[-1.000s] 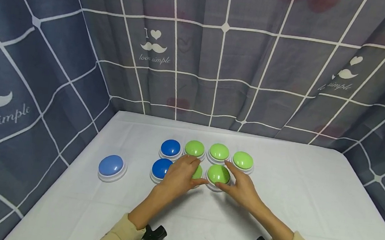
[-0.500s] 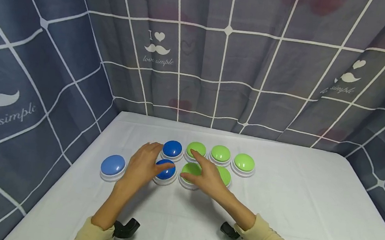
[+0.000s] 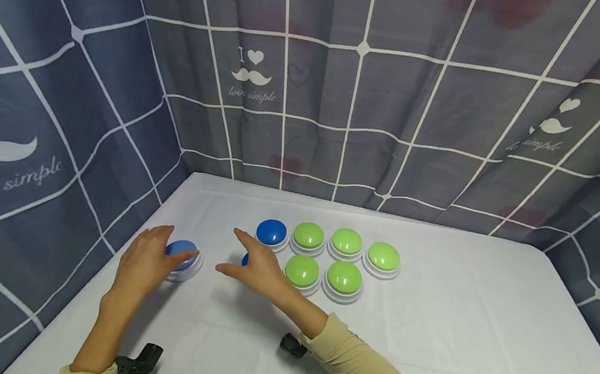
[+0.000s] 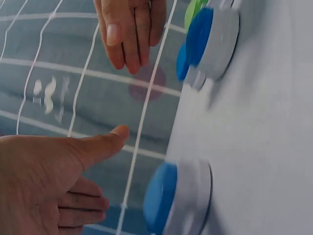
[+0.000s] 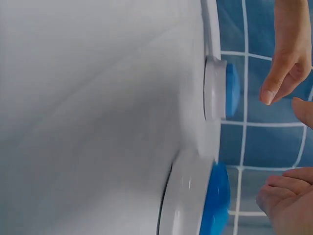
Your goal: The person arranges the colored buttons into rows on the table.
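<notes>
My left hand (image 3: 142, 261) hovers at the lone blue push button (image 3: 180, 250) on the left, its thumb reaching across the dome in the head view. The left wrist view shows that hand (image 4: 49, 176) apart from the button (image 4: 193, 196), thumb extended. Over the front blue push button (image 3: 245, 260) is my right hand (image 3: 260, 267), which hides most of it; thumb and forefinger are spread. In the right wrist view a gap shows between this hand (image 5: 293, 200) and the blue dome (image 5: 217, 200). Neither hand holds anything.
Behind stands another blue push button (image 3: 271, 232), in line with three green ones (image 3: 346, 240). Two more green push buttons (image 3: 301, 271) stand in front. All have white bases on the white-covered table (image 3: 456, 328). Grey gridded curtains (image 3: 388, 98) enclose the back and sides.
Both hands have moved left along the buttons: the left from the front green and blue ones to the lone blue one, the right from the front green ones to the front blue one.
</notes>
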`<state>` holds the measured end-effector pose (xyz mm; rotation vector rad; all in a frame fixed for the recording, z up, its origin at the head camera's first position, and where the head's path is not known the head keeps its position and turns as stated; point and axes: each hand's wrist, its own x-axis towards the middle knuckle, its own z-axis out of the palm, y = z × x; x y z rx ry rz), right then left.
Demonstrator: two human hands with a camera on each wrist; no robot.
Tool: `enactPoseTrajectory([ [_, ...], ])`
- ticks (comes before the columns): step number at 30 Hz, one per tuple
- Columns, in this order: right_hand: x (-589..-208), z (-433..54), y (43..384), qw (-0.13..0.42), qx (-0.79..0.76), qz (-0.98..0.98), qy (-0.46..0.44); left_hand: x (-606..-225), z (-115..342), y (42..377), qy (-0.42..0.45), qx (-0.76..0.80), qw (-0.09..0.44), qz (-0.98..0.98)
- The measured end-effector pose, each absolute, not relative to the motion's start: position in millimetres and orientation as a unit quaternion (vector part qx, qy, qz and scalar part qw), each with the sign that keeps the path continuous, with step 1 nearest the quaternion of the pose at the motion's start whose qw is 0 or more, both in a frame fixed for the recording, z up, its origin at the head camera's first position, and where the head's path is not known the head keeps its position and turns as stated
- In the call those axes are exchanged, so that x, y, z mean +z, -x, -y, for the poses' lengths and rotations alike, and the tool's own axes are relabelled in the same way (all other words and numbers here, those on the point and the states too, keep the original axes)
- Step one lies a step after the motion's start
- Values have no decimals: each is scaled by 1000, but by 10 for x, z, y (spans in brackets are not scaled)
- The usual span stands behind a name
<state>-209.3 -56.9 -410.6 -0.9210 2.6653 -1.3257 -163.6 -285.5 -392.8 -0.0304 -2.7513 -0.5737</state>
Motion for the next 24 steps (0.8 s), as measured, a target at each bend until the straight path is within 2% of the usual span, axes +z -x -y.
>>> enactPoseTrajectory([
  [7,-4193,1022,2131,25,-399,-865,303,-4055,3160,1595,-30,-194,102,975],
  [15,-4322,1335,2084,52,-370,-879,296,-4151,3310,1545,-35,-215,35,975],
  [21,-4435,1420,2106,78,-357,-882,299,-4227,3334,1568,-30,-246,7,969],
  [24,-4474,1467,2112,78,-331,-893,294,-4287,3348,1575,-21,-254,9,967],
])
